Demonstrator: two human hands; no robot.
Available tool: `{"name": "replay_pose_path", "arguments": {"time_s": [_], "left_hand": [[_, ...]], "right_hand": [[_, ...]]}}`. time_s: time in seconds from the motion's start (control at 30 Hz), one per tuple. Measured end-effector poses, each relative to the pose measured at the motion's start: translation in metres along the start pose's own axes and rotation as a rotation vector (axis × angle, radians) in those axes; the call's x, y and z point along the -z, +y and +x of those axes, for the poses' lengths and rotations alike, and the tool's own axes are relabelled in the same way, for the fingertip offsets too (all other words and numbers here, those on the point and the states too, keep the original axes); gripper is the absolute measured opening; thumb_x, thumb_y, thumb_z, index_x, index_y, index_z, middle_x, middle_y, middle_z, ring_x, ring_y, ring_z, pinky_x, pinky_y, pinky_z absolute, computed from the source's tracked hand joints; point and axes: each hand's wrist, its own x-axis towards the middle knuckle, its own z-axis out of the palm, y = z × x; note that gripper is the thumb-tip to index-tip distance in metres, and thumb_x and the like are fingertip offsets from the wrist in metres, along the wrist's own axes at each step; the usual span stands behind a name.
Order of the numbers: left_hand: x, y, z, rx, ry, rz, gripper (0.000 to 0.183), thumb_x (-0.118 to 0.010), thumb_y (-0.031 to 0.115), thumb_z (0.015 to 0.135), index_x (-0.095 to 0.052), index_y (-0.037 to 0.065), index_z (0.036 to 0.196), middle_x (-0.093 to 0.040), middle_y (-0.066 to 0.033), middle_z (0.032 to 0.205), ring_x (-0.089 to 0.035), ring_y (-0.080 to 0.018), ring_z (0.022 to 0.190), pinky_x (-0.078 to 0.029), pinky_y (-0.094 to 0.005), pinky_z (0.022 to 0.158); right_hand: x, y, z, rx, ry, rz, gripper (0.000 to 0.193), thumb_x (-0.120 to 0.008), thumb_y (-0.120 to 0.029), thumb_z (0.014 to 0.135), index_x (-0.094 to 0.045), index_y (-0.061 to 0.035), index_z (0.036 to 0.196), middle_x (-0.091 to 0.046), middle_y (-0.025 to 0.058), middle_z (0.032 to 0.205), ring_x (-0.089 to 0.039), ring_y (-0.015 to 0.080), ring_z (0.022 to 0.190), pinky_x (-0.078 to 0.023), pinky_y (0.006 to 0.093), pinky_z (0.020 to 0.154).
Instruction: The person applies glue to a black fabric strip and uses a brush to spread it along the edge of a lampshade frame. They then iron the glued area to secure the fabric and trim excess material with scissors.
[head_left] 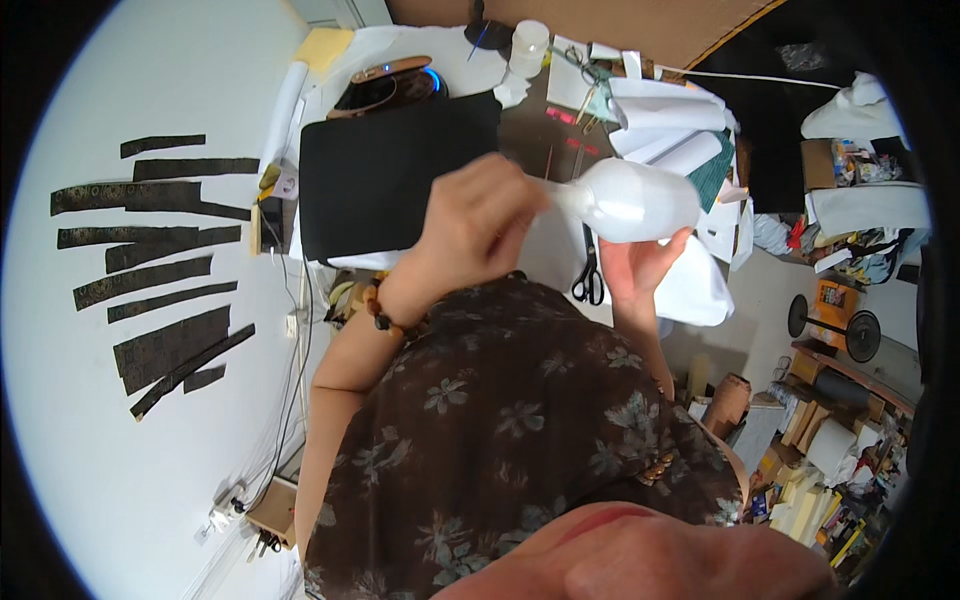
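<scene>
A translucent white plastic bottle (pixel 640 200) lies tilted on its side in the air above the table's front part. My right hand (pixel 632 265) holds it from below, thumb and fingers around its lower side. The bottle's narrow end points left toward my left hand (pixel 482 218). That hand is closed, fingers curled and slightly blurred, close to the pale narrow end. What its fingers hold is hidden. Black-handled scissors (pixel 588 280) lie on the table between my hands, partly behind the bottle. A black rectangular sheet (pixel 370 180) lies to the left, just behind my left hand.
Rolled white paper (pixel 668 105), a clear jar (pixel 529 48) and small tools crowd the table's far side. A dark rounded device with a blue light (pixel 432 82) stands behind the black sheet. Dark strips (pixel 170 195) hang on the left wall. Cluttered shelves (pixel 820 430) stand at right.
</scene>
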Motion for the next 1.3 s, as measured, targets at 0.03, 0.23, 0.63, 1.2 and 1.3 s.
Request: {"name": "replay_pose_path", "arguments": {"time_s": [0.03, 0.23, 0.63, 1.2, 1.3], "left_hand": [[-0.011, 0.002, -0.014, -0.010, -0.009, -0.013, 0.016, -0.064, -0.010, 0.067, -0.060, 0.002, 0.076, -0.053, -0.0089, 0.065, -0.051, -0.0275, 0.056, -0.041, -0.0331, 0.049], [-0.028, -0.001, -0.053, 0.211, -0.081, -0.220, 0.009, -0.064, -0.007, 0.076, -0.058, 0.001, 0.076, -0.053, -0.0083, 0.066, -0.050, -0.0242, 0.057, -0.038, -0.0324, 0.049], [-0.008, -0.009, -0.128, 0.581, 0.414, -0.167, 0.006, -0.058, -0.007, 0.091, -0.062, -0.004, 0.095, -0.064, -0.0106, 0.089, -0.061, -0.0139, 0.075, -0.050, -0.0241, 0.073], [-0.061, -0.015, -0.107, 0.502, 0.252, 0.478, 0.015, -0.075, 0.002, 0.073, -0.062, 0.004, 0.078, -0.066, -0.0063, 0.092, -0.058, -0.0260, 0.086, -0.043, -0.0368, 0.079], [-0.063, -0.016, -0.114, 0.658, 0.350, 0.393, 0.013, -0.072, 0.001, 0.076, -0.059, 0.004, 0.078, -0.063, -0.0077, 0.092, -0.052, -0.0249, 0.082, -0.041, -0.0347, 0.076]], "right_hand": [[0.004, 0.004, 0.000, -0.022, 0.015, 0.063, 0.089, -0.071, -0.061, 0.075, -0.039, -0.0115, 0.141, -0.043, 0.0110, 0.144, -0.039, 0.0299, 0.135, -0.032, 0.0512, 0.112], [0.011, 0.023, -0.001, -0.259, -0.120, 0.214, 0.087, -0.069, -0.061, 0.077, -0.039, -0.0116, 0.142, -0.038, 0.0110, 0.147, -0.028, 0.0339, 0.141, -0.024, 0.0677, 0.110], [0.044, 0.022, 0.024, -0.322, -0.014, 0.253, 0.085, -0.071, -0.058, 0.077, -0.039, -0.0129, 0.142, -0.041, 0.0135, 0.146, -0.034, 0.0319, 0.138, -0.033, 0.0550, 0.111], [0.042, 0.032, 0.048, -0.365, -0.001, 0.277, 0.079, -0.075, -0.051, 0.077, -0.043, -0.0115, 0.137, -0.047, 0.0111, 0.140, -0.038, 0.0341, 0.136, -0.038, 0.0507, 0.108], [0.040, 0.036, 0.059, -0.391, -0.075, 0.295, 0.078, -0.076, -0.050, 0.077, -0.044, -0.0108, 0.136, -0.047, 0.0104, 0.140, -0.038, 0.0338, 0.136, -0.038, 0.0503, 0.108]]}}
